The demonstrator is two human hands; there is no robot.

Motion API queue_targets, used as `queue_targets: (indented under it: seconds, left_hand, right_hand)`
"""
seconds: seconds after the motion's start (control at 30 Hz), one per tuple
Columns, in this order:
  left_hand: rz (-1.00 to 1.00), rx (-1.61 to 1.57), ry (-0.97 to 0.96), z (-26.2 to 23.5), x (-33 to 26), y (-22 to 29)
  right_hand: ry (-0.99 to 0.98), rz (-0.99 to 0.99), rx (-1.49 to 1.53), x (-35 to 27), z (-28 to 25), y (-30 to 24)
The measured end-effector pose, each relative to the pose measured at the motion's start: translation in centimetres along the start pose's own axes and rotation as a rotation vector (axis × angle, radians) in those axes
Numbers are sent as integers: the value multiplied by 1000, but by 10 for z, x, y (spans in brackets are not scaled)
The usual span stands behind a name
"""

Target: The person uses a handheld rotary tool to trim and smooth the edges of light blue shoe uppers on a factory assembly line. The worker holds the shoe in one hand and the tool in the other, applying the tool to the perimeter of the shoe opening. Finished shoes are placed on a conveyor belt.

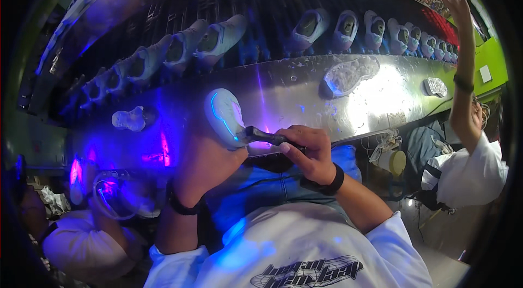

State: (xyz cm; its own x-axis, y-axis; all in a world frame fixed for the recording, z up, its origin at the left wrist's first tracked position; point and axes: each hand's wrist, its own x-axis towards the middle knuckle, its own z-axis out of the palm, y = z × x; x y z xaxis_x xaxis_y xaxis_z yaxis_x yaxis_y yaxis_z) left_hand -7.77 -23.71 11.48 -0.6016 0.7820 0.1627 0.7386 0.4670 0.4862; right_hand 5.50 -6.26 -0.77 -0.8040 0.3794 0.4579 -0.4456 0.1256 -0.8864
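Observation:
My left hand is closed around a white shoe in front of me, just above the bench. A thin glowing blue line curves along the shoe's side. In my right hand is a short black tool with a rod-like handle, pinched between thumb and fingers. Its far end meets the shoe near the lower right edge, beside my left fingers; the tip's shape is too dark to make out. Both wrists carry dark bands.
A metal bench spans ahead, with a pale shoe sole and a smaller sole at right, and a white piece at left. Behind runs a dark conveyor lined with white shoes. Co-workers sit on both sides; one at right raises an arm.

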Motion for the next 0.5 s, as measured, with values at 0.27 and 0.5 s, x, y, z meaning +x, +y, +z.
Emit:
queue_targets:
  seconds: [0.27, 0.5]
  left_hand:
    - [22, 77, -39, -5, 2, -16]
    - [-70, -5, 52, 1, -8, -39]
  right_hand:
    - [51, 75, -137, -30, 3, 18]
    - [58, 266, -195, -43, -4, 4]
